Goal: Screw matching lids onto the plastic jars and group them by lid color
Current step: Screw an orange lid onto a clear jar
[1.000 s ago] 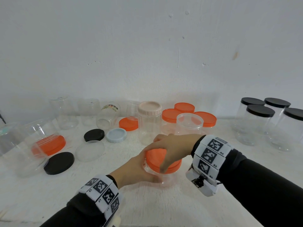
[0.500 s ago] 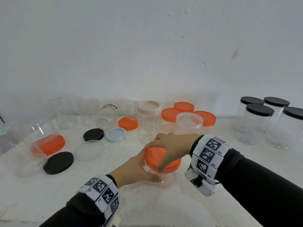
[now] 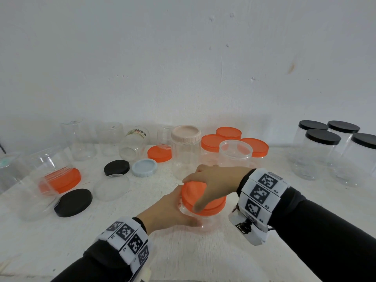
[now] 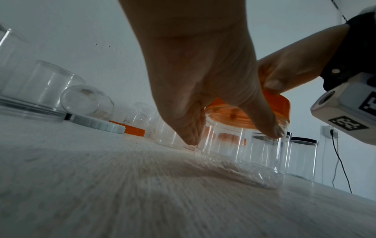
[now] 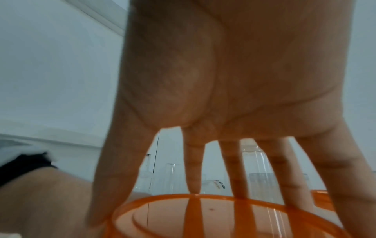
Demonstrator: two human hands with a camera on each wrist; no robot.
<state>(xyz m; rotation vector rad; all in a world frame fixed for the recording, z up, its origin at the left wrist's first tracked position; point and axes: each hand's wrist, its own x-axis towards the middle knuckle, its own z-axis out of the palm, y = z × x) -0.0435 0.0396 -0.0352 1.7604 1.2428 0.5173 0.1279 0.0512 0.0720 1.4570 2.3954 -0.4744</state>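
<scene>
A small clear plastic jar point(image 3: 207, 220) point(image 4: 240, 154) stands on the white table in front of me. My left hand point(image 3: 168, 210) point(image 4: 203, 90) wraps round its body from the left. An orange lid point(image 3: 203, 200) point(image 4: 270, 111) point(image 5: 203, 215) sits on the jar's mouth, tilted. My right hand point(image 3: 211, 184) point(image 5: 223, 112) comes from above, its spread fingers and thumb gripping the lid's rim. The jar's thread is hidden under the lid.
Behind stand orange-lidded jars point(image 3: 227, 143), a pink-lidded jar point(image 3: 185, 151) and an open jar point(image 3: 235, 153). Black-lidded jars point(image 3: 325, 151) group at far right. Left: loose black lids point(image 3: 74, 202), a blue lid point(image 3: 144, 167), a clear lid point(image 3: 111, 187), an orange lid point(image 3: 159, 154), several clear jars point(image 3: 40, 180).
My right hand has turned slightly on the orange lid, fingers shifting along its rim. The left hand and jar stay in place.
</scene>
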